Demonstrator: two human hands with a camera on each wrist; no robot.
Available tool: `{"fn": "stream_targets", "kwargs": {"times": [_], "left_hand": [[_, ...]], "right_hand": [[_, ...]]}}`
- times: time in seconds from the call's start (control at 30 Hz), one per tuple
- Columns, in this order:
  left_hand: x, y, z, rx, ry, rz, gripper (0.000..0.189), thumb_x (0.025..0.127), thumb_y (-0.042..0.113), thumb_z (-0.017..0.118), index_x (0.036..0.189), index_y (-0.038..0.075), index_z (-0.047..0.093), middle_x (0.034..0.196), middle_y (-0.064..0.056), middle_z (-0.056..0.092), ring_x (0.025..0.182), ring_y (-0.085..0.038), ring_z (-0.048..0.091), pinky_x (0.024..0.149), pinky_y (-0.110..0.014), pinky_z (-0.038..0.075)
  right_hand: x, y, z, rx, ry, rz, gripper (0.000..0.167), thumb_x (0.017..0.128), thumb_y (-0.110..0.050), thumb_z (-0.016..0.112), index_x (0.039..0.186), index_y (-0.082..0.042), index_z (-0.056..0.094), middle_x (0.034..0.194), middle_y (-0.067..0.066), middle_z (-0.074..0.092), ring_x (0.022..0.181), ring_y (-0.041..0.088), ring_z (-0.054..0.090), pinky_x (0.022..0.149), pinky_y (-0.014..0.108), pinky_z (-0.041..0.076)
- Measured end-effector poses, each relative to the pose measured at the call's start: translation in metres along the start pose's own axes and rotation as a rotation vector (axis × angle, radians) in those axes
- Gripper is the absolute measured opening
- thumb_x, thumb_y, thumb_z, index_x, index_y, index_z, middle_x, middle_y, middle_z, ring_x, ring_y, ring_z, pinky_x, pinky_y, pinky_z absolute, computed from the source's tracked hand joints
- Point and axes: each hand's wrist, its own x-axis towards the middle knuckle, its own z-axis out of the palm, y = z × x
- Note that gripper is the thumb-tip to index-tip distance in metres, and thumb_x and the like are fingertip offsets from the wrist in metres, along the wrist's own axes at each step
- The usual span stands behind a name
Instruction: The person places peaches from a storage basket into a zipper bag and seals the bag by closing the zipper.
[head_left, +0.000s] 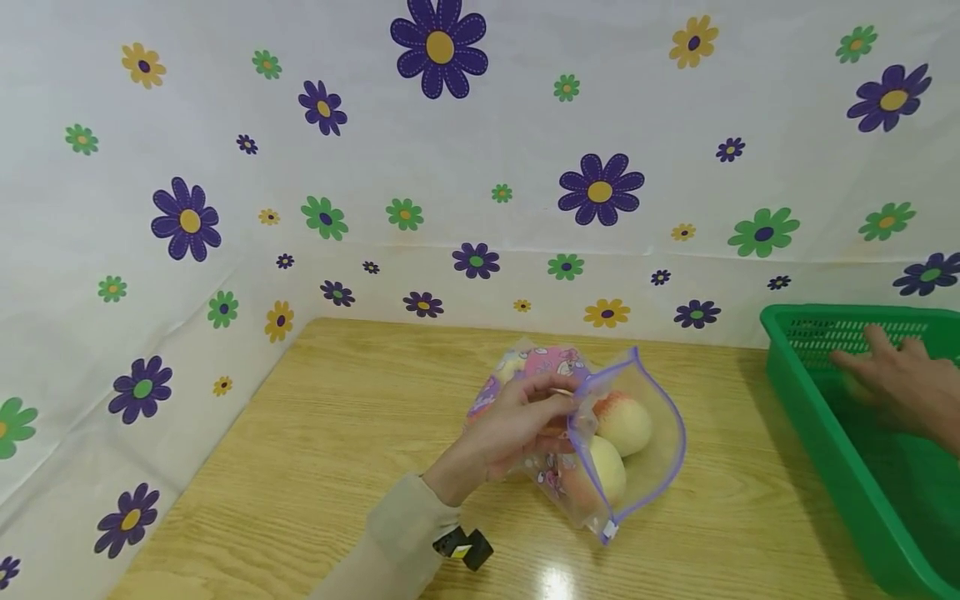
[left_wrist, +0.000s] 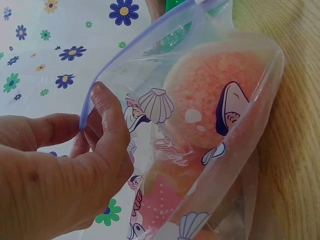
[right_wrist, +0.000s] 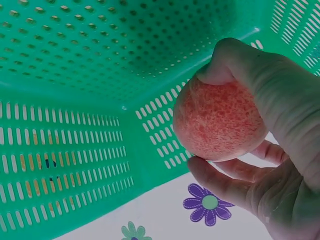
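- a flowered cloth (head_left: 480,125) hung along the left and back edges of the table (head_left: 337,433).
- the left hand (head_left: 517,425) was in from the table's near edge, its thumb and fingers pinching the purple-edged rim of the bag.
- the bag (head_left: 681,437) lay around the middle of the table, towards the back edge, its mouth gaping to the right; the slider (head_left: 609,529) sat at the mouth's near corner.
- two peaches (head_left: 628,423) showed in the mouth, touching or nearly so; print and fingers hid how many more there were.
- holding that lip firmly and pulled away from the far lip looked the right way to keep the mouth wide; a slack pinch might have let the film fold over the gap.
- the basket (head_left: 825,442) stood at the table's right side, its far end near the back edge.
- the right hand (head_left: 903,387) was inside the basket by its far end, thumb on one side of a red-flushed peach (right_wrist: 220,120) and fingers curled under the other, gripping it.
- that grip seemed sound; even pressure would likely suit the round fruit, and lifting it well over the basket's rim would avoid a knock.
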Motion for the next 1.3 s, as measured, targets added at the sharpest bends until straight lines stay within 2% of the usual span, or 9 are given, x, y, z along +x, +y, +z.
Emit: {"fn": "stream_targets", "kwargs": {"times": [0.13, 0.3, 0.6, 0.8, 0.93, 1.07, 1.3], "left_hand": [[0.0, -0.001, -0.001, 0.004, -0.006, 0.007, 0.031, 0.104, 0.011, 0.055, 0.133, 0.003, 0.059, 0.101, -0.003, 0.066, 0.081, -0.011, 0.07, 0.069, -0.022, 0.063], [0.0, -0.002, -0.002, -0.004, -0.01, 0.007, 0.029, 0.104, 0.01, 0.055, 0.132, 0.004, 0.059, 0.1, -0.002, 0.066, 0.082, -0.011, 0.071, 0.069, -0.022, 0.063], [0.0, -0.004, -0.004, 0.009, -0.007, 0.002, 0.032, 0.103, 0.01, 0.056, 0.134, 0.003, 0.058, 0.101, -0.002, 0.066, 0.082, -0.01, 0.069, 0.071, -0.022, 0.063], [0.0, -0.004, -0.003, 0.001, -0.005, 0.003, 0.031, 0.103, 0.01, 0.055, 0.133, 0.003, 0.059, 0.101, -0.002, 0.065, 0.081, -0.01, 0.07, 0.07, -0.022, 0.063], [0.0, -0.004, -0.003, -0.01, -0.001, -0.001, 0.03, 0.103, 0.01, 0.055, 0.132, 0.003, 0.059, 0.1, -0.002, 0.065, 0.081, -0.011, 0.07, 0.069, -0.022, 0.063], [-0.001, -0.004, -0.003, -0.006, 0.003, -0.013, 0.031, 0.103, 0.01, 0.056, 0.133, 0.004, 0.058, 0.097, 0.0, 0.065, 0.079, -0.009, 0.069, 0.069, -0.022, 0.063], [-0.002, -0.003, -0.004, 0.0, 0.003, -0.021, 0.032, 0.103, 0.011, 0.056, 0.134, 0.004, 0.057, 0.097, 0.0, 0.066, 0.079, -0.008, 0.069, 0.07, -0.021, 0.063]], "right_hand": [[-0.004, -0.005, -0.006, 0.017, 0.028, 0.008, 0.067, 0.065, 0.011, 0.082, 0.123, -0.001, 0.051, 0.117, 0.045, 0.034, 0.082, 0.06, 0.047, 0.047, 0.056, 0.052], [-0.007, -0.009, -0.011, -0.032, 0.089, -0.001, 0.075, 0.057, 0.008, 0.089, 0.121, -0.001, 0.051, 0.118, 0.044, 0.039, 0.083, 0.059, 0.047, 0.054, 0.062, 0.053], [-0.013, -0.011, -0.007, -0.018, 0.289, -0.042, 0.061, 0.048, 0.017, 0.088, 0.101, -0.002, 0.064, 0.116, 0.047, 0.039, 0.092, 0.071, 0.044, 0.06, 0.071, 0.051], [-0.014, -0.013, -0.007, -0.083, 0.396, -0.11, 0.054, 0.044, 0.005, 0.092, 0.092, -0.002, 0.068, 0.111, 0.045, 0.046, 0.098, 0.059, 0.049, 0.081, 0.073, 0.043], [-0.015, -0.016, -0.011, -0.096, 0.456, -0.111, 0.061, 0.041, 0.007, 0.088, 0.096, 0.0, 0.063, 0.107, 0.042, 0.048, 0.091, 0.057, 0.052, 0.08, 0.073, 0.044], [-0.017, -0.019, -0.016, -0.104, 0.503, -0.137, 0.07, 0.039, 0.01, 0.09, 0.101, 0.001, 0.058, 0.105, 0.038, 0.05, 0.088, 0.055, 0.053, 0.08, 0.072, 0.045], [-0.019, -0.023, -0.023, -0.116, 0.518, -0.172, 0.066, 0.039, 0.011, 0.087, 0.099, 0.0, 0.061, 0.107, 0.035, 0.053, 0.089, 0.052, 0.052, 0.083, 0.07, 0.042]]}}
